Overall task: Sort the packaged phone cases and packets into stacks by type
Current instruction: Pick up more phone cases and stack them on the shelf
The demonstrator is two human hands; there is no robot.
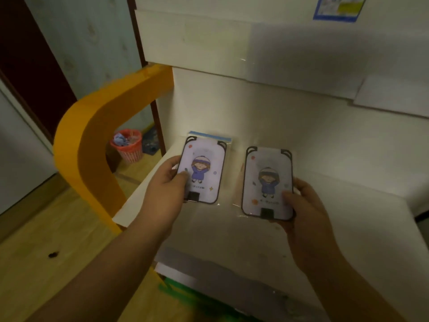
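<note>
Hands in the head view, one packaged case each. Our left hand [166, 181] grips the left phone case [201, 171] by its lower left edge, thumb across the front, fingers curled behind. That case sits in a clear bag with a blue strip along the top, cartoon figure in a purple coat printed on it, black tab at the bottom. Our right hand [306, 205] holds the right phone case [268, 182] by its lower right edge, thumb pressed on the front. Same cartoon print, same black corner pieces, clear wrap around it; colours look duller here, likely glare.

Both cases are face up and side by side, apart from each other, over the white tabletop [348, 173]. We cannot tell whether they rest on it or are held just above.

White panels stand behind the tabletop. Orange curved frame [92, 135] to the left. Beyond it, on the floor, a red mesh bin [127, 145] with blue scraps inside. Blue-edged label [339, 8] top right, text unreadable.
</note>
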